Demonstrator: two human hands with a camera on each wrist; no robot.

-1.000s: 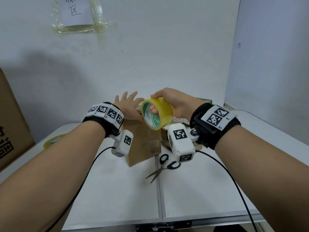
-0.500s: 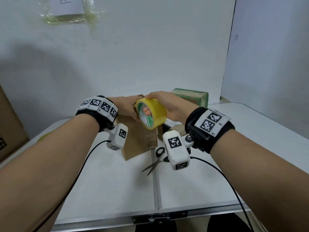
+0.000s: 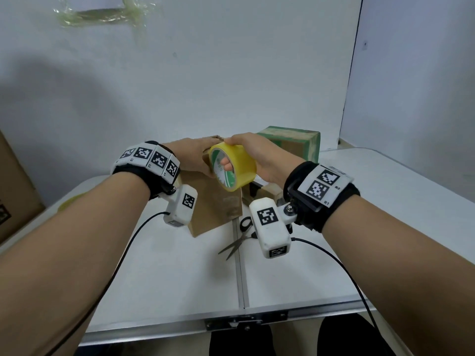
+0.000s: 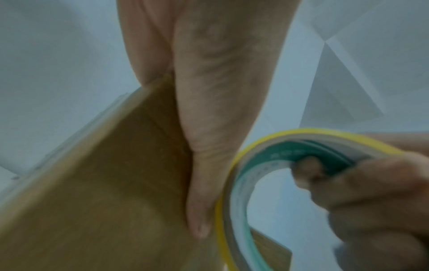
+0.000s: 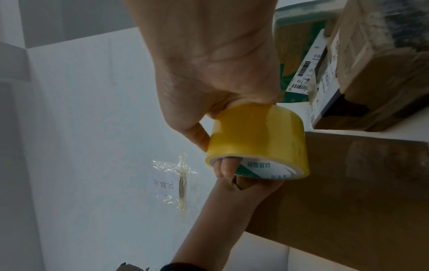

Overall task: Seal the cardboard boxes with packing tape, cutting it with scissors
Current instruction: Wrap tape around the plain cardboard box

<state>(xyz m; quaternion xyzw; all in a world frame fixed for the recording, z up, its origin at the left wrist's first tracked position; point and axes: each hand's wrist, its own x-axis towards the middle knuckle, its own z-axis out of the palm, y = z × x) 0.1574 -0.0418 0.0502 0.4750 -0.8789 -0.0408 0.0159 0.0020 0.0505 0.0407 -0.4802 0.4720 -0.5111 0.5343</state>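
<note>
Both bare forearms reach forward from the near edge, each wrist wearing a black band with white marker tiles. The left hand (image 3: 191, 156) lies palm down with its fingers straight (thumb stretched along the side, as the left wrist view shows). The right hand (image 3: 253, 156), just right of it and touching, is curled, fingertips (image 5: 224, 169) tucked under.

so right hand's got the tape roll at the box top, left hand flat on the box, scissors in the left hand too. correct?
Not quite: the scissors lie on the table in the head view, in neither hand. The rest stands: the right hand grips the tape roll at the box top, the left hand on the box.
</note>
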